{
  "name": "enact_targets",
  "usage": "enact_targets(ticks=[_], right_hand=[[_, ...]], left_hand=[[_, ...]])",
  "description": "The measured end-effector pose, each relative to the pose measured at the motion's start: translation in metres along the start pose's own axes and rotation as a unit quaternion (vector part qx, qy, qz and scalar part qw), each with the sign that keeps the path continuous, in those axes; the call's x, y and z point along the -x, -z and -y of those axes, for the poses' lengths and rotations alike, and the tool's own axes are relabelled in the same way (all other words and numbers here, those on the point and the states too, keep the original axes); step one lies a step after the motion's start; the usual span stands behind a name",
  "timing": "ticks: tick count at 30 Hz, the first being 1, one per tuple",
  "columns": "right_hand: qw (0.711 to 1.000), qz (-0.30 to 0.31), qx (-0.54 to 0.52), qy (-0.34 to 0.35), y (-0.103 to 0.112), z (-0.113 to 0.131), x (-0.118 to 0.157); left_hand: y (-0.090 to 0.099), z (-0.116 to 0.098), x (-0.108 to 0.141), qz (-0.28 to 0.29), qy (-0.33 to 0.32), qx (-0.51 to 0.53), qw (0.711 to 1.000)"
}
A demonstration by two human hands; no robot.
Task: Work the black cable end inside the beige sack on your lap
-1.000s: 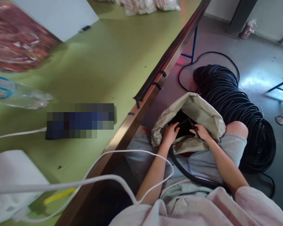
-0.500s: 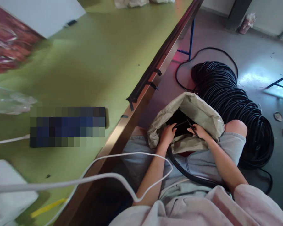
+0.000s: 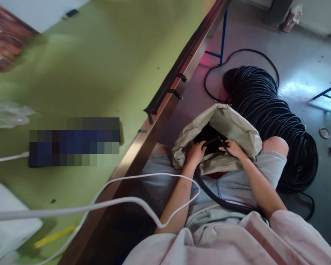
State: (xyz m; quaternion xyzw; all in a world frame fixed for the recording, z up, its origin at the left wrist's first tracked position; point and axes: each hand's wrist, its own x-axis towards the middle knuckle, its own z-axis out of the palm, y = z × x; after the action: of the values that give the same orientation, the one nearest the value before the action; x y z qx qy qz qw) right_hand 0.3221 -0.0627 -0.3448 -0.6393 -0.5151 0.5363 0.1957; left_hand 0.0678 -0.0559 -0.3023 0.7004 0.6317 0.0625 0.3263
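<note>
A pale fabric sack (image 3: pixel 233 127) with a wide mouth rests on my lap, its inside dark. My left hand (image 3: pixel 197 152) is over the sack's left rim, fingers closed on a black hose (image 3: pixel 212 194) that curves out across my lap. At the mouth's right side, my right hand (image 3: pixel 233 149) is closed around the handles of dark scissors (image 3: pixel 223 142), whose tips point toward the black hose piece inside the opening. Whether the blades touch it is too small to tell.
A big coil of black hose (image 3: pixel 267 106) lies on the floor at the right. To the left stands a green table (image 3: pixel 99 84) with a metal edge, a blurred-out phone (image 3: pixel 74 141) and a white cable (image 3: pixel 113 201) that loops over my left forearm.
The whole view has shifted slightly, so the table, sack and coil appear a little higher and further left. Both hands keep nearly the same places at the sack's mouth.
</note>
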Motion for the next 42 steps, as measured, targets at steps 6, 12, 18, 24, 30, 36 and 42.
enact_targets(ticks=[6, 12, 18, 24, 30, 36, 42], right_hand=[[0.999, -0.013, 0.009, 0.038, -0.001, 0.004, 0.002], [0.999, -0.020, 0.013, 0.042, 0.002, 0.003, 0.001], [0.996, -0.044, 0.041, 0.066, -0.001, 0.003, 0.003], [0.997, 0.016, 0.054, 0.061, -0.002, 0.003, 0.006], [0.997, 0.023, 0.031, 0.064, -0.003, 0.010, 0.011], [0.998, 0.027, -0.009, 0.057, -0.001, 0.017, 0.015], [0.997, -0.004, 0.002, 0.074, -0.001, 0.018, 0.013]], left_hand=[[-0.004, 0.003, -0.004, -0.012, -0.024, 0.031, 0.999], [-0.007, 0.003, -0.006, -0.029, -0.028, 0.049, 0.998], [-0.004, 0.002, -0.005, -0.053, 0.034, 0.033, 0.997], [-0.007, 0.002, -0.005, -0.044, -0.002, 0.051, 0.998], [-0.010, 0.002, -0.004, -0.040, -0.029, 0.059, 0.997], [-0.006, 0.002, -0.003, -0.065, -0.021, 0.058, 0.996], [-0.006, 0.000, -0.001, -0.039, -0.010, 0.031, 0.999]])
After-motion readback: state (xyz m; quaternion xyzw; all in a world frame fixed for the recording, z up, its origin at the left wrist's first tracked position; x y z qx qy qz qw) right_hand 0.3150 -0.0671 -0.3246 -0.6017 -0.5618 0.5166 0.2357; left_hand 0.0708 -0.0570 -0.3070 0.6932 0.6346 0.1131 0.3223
